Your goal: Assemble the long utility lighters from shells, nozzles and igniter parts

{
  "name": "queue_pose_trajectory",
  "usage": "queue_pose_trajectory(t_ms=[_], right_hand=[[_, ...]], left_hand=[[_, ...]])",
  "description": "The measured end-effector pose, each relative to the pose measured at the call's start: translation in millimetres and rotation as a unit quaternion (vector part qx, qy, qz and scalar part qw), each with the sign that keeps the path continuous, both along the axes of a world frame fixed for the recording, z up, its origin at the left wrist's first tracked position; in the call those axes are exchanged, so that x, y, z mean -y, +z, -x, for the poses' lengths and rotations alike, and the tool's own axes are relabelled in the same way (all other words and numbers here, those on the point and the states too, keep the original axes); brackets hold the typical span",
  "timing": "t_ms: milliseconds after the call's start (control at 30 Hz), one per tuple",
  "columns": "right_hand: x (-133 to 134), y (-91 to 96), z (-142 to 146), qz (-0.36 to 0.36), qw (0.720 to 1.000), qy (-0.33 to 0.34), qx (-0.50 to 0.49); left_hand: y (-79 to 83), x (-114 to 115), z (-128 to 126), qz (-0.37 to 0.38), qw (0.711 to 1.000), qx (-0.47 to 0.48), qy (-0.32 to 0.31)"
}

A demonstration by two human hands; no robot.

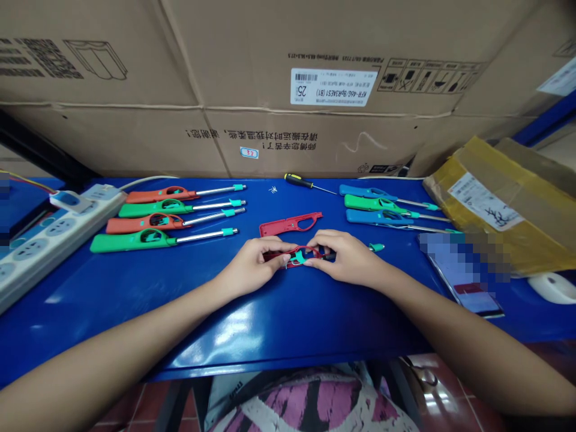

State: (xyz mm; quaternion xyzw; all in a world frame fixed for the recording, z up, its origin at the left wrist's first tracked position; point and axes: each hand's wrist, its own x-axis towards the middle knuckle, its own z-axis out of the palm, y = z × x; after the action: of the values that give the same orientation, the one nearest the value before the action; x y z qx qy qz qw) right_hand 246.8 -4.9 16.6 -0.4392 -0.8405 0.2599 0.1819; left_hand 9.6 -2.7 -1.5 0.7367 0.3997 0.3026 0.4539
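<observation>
Between my two hands is a red gas lighter [309,251] with its casing opened, a teal trigger piece [298,258] showing inside. My left hand [254,264] pinches the handle end, thumb against the teal part. My right hand [344,255] grips the other end near the barrel, whose teal tip [376,247] pokes out beyond my fingers. Just behind them lies the loose red casing half [290,224]. Small details inside the lighter are covered by my fingers.
Several orange and green lighters [135,241] lie in a row at left, beside a power strip [49,237]. Blue and green lighters [373,203] lie at right, near a phone [459,273] and a yellow-taped box [504,198]. A screwdriver [299,180] rests at the back, before cardboard [252,72].
</observation>
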Motion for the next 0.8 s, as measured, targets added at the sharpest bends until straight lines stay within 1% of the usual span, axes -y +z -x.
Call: queue_pose_trajectory(t_ms=[167,233,333,433,633,700,800], right_hand=[[0,-0.2,0,-0.005,1.000,-0.014,0.011],[0,0.6,-2,0.002,1.000,-0.017,0.004],[-1,2.3,-7,0.014,1.000,-0.019,-0.004],[-1,3.4,-9,0.020,1.000,-0.009,0.004],[0,3.3,-8,0.010,1.000,-0.001,0.018],[-1,2.8,-7,0.007,1.000,0.003,0.011],[-3,3.2,-8,0.005,1.000,0.014,-0.010]], left_hand=[[-1.2,-2,2,-0.008,1.000,-0.007,-0.026],[-0.6,-4,2,-0.029,0.998,-0.016,-0.045],[0.7,-5,2,-0.081,0.994,-0.030,-0.064],[1.5,-5,3,-0.122,0.989,-0.044,-0.064],[0.8,-6,3,-0.080,0.993,-0.051,-0.073],[0.9,-6,4,-0.097,0.992,-0.050,-0.065],[3.8,-6,6,-0.156,0.985,-0.060,-0.050]])
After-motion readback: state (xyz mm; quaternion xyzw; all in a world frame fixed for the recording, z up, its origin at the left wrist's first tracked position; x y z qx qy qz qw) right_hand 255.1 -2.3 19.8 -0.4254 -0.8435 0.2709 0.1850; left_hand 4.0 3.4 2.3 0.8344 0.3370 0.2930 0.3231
